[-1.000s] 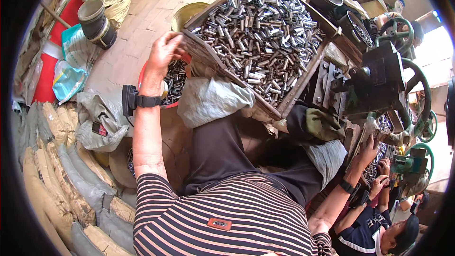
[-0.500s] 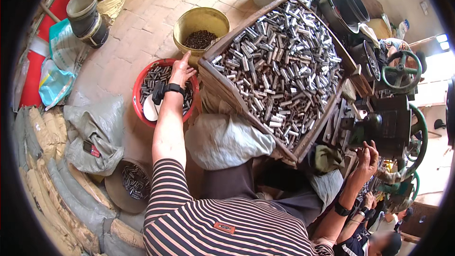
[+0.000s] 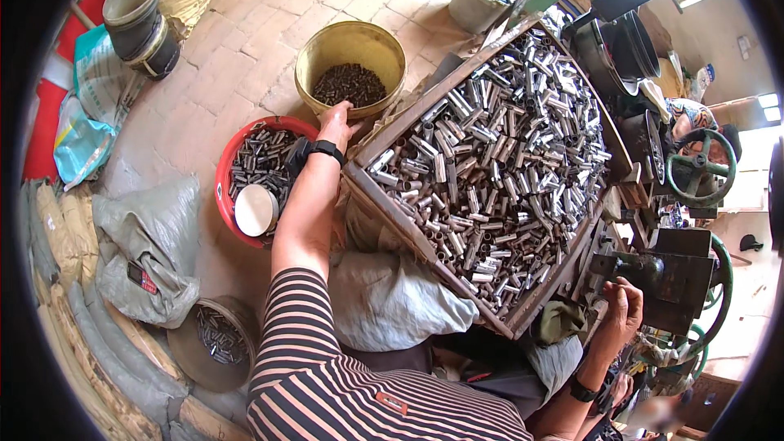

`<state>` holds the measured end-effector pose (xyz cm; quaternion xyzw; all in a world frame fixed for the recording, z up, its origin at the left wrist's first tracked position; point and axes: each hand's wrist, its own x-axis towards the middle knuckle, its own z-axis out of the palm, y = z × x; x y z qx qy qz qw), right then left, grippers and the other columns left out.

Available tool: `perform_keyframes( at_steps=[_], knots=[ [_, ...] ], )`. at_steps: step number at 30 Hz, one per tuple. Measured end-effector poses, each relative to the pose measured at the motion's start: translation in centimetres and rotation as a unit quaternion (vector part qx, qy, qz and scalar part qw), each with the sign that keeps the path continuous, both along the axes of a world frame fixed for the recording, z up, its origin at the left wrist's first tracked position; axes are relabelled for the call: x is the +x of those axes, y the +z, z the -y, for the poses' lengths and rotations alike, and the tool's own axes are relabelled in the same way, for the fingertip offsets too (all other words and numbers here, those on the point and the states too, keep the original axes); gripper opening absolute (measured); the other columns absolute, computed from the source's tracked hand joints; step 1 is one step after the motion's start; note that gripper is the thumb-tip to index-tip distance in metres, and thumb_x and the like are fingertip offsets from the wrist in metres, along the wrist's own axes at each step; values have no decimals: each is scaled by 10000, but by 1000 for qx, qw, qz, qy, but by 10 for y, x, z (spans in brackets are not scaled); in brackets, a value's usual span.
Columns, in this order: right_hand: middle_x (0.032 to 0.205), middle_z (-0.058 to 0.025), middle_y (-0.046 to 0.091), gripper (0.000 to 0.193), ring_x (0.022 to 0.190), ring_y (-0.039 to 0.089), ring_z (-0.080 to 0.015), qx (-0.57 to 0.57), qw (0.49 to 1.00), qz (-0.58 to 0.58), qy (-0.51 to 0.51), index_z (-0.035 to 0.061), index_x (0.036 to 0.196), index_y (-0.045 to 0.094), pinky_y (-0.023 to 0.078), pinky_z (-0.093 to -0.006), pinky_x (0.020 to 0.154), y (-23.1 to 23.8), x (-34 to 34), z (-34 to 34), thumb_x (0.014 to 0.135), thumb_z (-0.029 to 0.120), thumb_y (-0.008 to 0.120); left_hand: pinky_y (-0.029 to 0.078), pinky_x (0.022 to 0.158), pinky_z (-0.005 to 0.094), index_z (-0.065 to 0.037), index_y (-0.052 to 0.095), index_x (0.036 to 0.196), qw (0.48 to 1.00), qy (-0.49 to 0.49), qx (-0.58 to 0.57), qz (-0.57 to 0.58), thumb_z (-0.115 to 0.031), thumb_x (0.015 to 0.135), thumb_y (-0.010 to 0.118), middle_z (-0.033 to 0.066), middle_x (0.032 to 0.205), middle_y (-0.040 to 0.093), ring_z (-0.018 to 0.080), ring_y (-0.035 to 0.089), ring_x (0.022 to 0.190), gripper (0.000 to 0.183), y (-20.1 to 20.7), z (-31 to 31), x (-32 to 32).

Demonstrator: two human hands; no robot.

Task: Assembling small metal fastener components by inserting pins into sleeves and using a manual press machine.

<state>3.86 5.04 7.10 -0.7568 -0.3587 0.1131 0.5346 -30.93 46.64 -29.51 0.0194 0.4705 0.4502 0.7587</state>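
Note:
My left hand [image 3: 336, 126] reaches over the red basin's edge to the near rim of a yellow bucket [image 3: 359, 31], fingers apart and partly over the rim. Small dark metal pieces [image 3: 349, 85] lie in the bucket. Beside it, the red basin [image 3: 222, 188] holds short metal tubes [image 3: 260, 155] and a round white dish [image 3: 256, 210]. My right hand [image 3: 625, 308] is closed beside a dark machine [image 3: 663, 278], fingers curled; whatever they hold is too small to make out. Between my arms stands a tilted wooden tray [image 3: 392, 214] heaped with metal tubes [image 3: 498, 155].
A dark round container [image 3: 184, 343] with metal pieces and a grey sack [image 3: 151, 237] are at left. Green handwheels [image 3: 701, 167] stick out at right. A pale bucket [image 3: 469, 10] of metal parts stands at the back. Another person is partly visible at lower right.
My left hand has moved a little right, against the yellow bucket, uncovering more of the white dish. My right hand has dropped slightly nearer to me. The whole view has shifted.

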Motion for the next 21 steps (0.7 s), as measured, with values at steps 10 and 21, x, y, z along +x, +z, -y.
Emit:
perform_keyframes(
  at_steps=[10, 21],
  knots=[
    [1021, -101, 612, 76, 852, 624, -147, -59, 997, -29, 30, 2, 908, 581, 493, -282, 798, -24, -18, -28, 908, 72, 552, 514, 858, 530, -2, 565, 905, 995, 29, -11, -97, -82, 787, 585, 165, 957, 600, 324, 604, 933, 144, 30, 34, -35],
    [1041, -94, 573, 77, 850, 612, -151, -130, 982, -97, 95, -20, 910, 578, 484, -285, 796, -32, -32, -31, 896, 54, 560, 535, 806, 495, -16, 575, 882, 991, -12, 44, -128, -117, 804, 593, 164, 938, 626, 304, 628, 858, 129, 73, 43, -55]
  ],
)
